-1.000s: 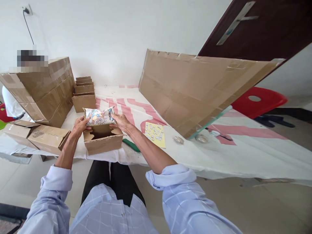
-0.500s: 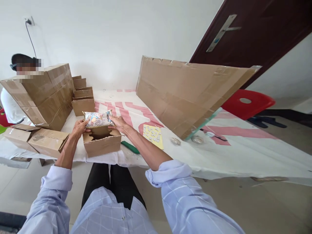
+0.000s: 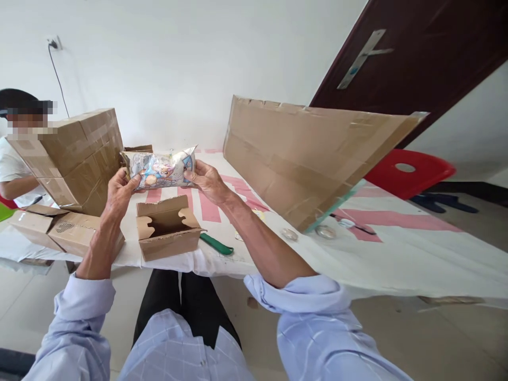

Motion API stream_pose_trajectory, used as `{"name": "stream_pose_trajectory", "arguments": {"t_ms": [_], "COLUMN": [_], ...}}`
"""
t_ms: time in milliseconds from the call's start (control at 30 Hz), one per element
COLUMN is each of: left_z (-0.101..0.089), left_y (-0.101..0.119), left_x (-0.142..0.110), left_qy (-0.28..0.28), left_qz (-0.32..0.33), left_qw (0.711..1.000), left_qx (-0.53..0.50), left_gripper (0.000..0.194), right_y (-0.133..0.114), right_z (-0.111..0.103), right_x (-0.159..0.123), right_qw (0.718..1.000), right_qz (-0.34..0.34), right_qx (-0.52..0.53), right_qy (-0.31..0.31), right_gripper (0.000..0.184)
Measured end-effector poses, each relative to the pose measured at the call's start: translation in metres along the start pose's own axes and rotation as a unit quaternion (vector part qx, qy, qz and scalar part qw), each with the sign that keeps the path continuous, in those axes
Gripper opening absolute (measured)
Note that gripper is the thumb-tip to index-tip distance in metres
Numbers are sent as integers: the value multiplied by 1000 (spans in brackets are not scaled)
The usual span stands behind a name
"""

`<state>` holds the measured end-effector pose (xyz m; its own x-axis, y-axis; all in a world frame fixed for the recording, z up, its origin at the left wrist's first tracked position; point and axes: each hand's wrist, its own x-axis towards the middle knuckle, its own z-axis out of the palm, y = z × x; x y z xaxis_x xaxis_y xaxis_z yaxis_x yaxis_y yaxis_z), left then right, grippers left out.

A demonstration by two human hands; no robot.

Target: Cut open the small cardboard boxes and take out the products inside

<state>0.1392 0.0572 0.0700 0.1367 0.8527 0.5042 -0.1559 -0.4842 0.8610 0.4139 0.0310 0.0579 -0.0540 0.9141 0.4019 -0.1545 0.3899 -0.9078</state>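
Observation:
A plump printed packet point(image 3: 161, 170) with cartoon pictures hangs above the table between my hands. My left hand point(image 3: 121, 186) is closed on its left end, thumb on the front. At the other end, my right hand point(image 3: 208, 181) grips it the same way. Below the packet stands a small open cardboard box point(image 3: 170, 244), its flaps up and its inside dark. Beside the box, to the right, lies a green-handled tool point(image 3: 216, 243) whose kind I cannot make out. My right forearm hides most of a yellow sticker sheet point(image 3: 257, 213).
Large taped cartons point(image 3: 85, 159) are stacked at the left, with closed small boxes point(image 3: 67, 230) in front. A person point(image 3: 18, 169) sits behind them. A big cardboard panel point(image 3: 309, 153) leans on the right, near round clear tape rolls or discs point(image 3: 325, 231) and a red chair point(image 3: 408, 172).
Both hands have lifted the packet up and away from the small open box, and its printed front now faces me more. The person at the left has shifted a little further left.

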Motion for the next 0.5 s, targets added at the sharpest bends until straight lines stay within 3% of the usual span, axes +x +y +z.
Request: {"name": "stream_pose_trajectory", "arguments": {"t_ms": [133, 300, 500], "left_z": [-5, -13, -12], "left_y": [30, 59, 66], "left_x": [-3, -9, 12], "left_qy": [-67, -171, -169], "left_qz": [85, 94, 99], "left_qw": [994, 972, 959], "left_qx": [16, 129, 205], "left_gripper": [55, 66, 44], "right_y": [-30, -45, -25], "right_z": [-1, 3, -2], "right_x": [-12, -26, -26], "right_qw": [996, 988, 974], "right_qz": [-49, -113, -106], "right_qx": [-73, -107, -197], "right_qy": [-13, 7, 24], "right_gripper": [60, 53, 49]}}
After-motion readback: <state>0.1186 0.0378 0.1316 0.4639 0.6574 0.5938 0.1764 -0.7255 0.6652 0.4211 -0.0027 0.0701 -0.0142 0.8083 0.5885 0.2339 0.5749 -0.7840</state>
